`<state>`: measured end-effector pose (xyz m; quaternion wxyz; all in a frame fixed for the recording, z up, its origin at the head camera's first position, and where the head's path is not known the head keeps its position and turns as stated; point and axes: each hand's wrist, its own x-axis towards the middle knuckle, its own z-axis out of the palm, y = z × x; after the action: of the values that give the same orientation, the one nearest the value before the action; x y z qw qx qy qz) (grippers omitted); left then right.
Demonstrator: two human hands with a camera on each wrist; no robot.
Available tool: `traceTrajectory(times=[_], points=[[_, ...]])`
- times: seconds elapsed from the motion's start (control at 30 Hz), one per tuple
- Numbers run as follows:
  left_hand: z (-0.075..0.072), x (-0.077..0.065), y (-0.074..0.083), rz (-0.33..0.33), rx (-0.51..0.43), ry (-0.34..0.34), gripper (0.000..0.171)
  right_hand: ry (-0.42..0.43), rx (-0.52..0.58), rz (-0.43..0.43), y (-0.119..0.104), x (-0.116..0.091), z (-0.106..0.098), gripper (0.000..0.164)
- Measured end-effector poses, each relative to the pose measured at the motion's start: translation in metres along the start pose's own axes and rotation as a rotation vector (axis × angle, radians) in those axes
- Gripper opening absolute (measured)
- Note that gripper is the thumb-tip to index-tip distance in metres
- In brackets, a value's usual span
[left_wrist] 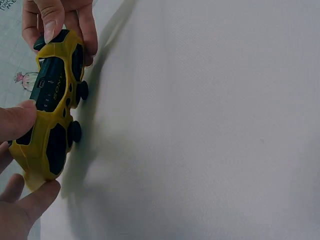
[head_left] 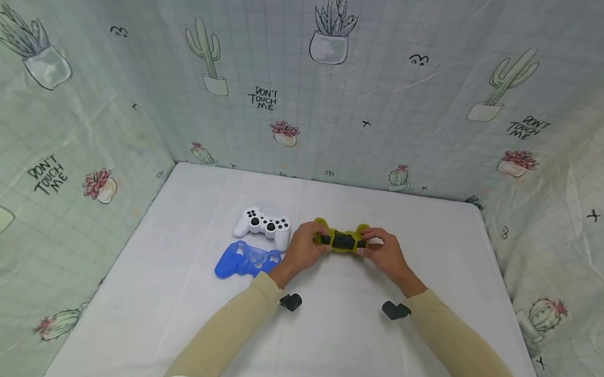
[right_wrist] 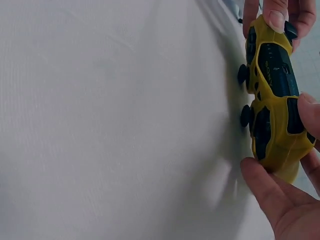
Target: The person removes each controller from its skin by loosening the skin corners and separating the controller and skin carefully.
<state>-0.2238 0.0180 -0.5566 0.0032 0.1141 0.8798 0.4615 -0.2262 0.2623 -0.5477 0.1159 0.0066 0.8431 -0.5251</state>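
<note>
Lettering [left_wrist: 58,86] on one yellow-covered gamepad [head_left: 343,241], pinched by left grip [head_left: 304,246] and right grip [head_left: 387,253], is shown by wrist views only; toward nine o'clock, one white gamepad [head_left: 263,224], one blue cover [head_left: 244,259].

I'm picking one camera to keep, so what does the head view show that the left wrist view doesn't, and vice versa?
Only head: the white controller, blue cover and sleeves.
Only left wrist: legible SONY lettering and thumbsticks on the yellow controller.
Both: the left hand and right hand holding that controller, the table and curtain.
</note>
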Motion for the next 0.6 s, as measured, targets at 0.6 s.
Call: traceTrajectory(times=[0.6], points=[[-0.004, 0.004, 0.003, 0.092, 0.304, -0.159, 0.046, -0.24, -0.483, -0.294, -0.029, 0.022, -0.016, 0.024]])
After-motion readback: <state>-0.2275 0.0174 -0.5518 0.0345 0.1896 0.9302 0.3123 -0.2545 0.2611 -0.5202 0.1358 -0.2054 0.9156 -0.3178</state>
